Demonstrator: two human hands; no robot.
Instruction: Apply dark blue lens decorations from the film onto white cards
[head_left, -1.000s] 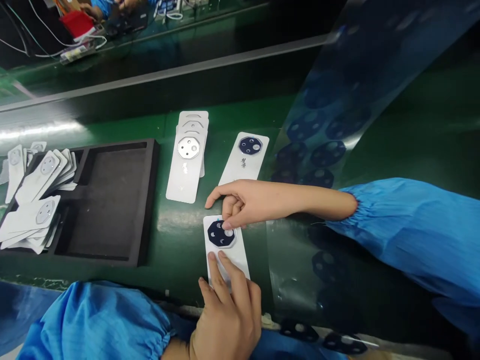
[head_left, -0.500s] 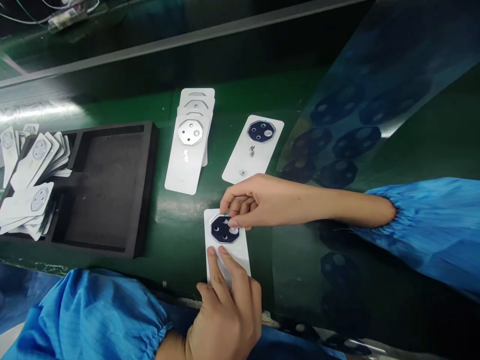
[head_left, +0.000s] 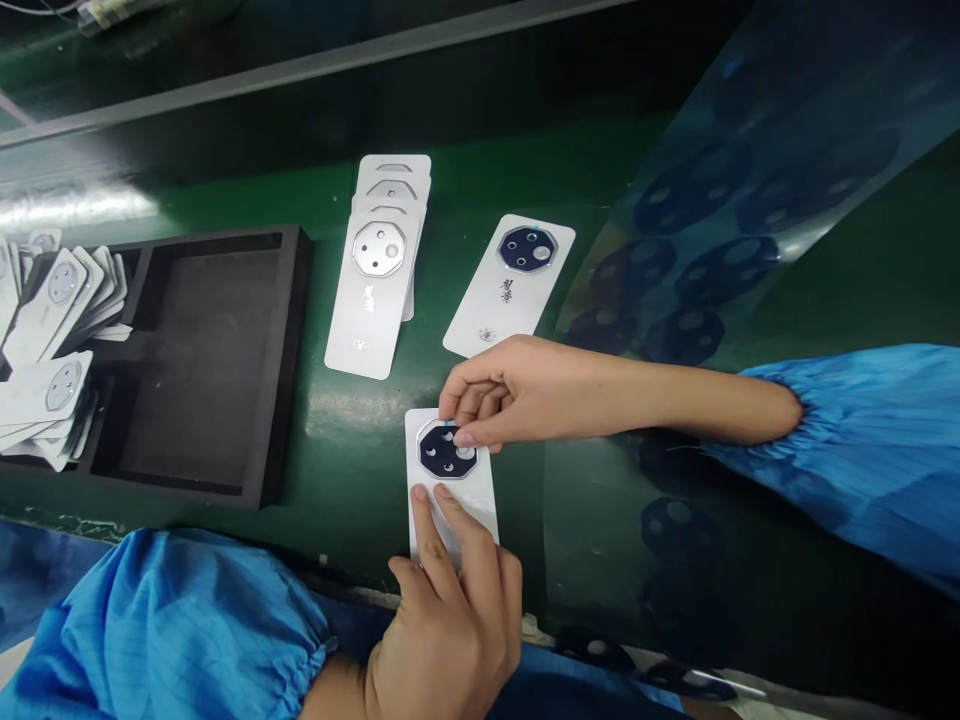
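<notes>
A white, phone-shaped panel (head_left: 472, 497) lies on the green table in front of me. My left hand (head_left: 454, 620) rests on its lower part, two fingers stretched out flat just below a dark octagonal film (head_left: 436, 460). That film sits within the panel's octagonal ring, with holes in it and a small blue tab at its top. At its upper right edge my right hand (head_left: 517, 390) has thumb and forefinger closed in a pinch. The bent fingers partly hide that corner. Another white panel (head_left: 514, 295), also with a dark octagon, lies just beyond my right hand.
Overlapping white panels (head_left: 379, 325) with silvery octagons lie farther back. At left stands a black compartment tray (head_left: 279, 370), with several loose panels (head_left: 45, 315) heaped at its left side. A clear sheet (head_left: 667, 300) bearing dark octagons stretches along the right.
The view has shifted slightly, so the tray and panels appear a little displaced. Both hands keep nearly the same place on the panel.
</notes>
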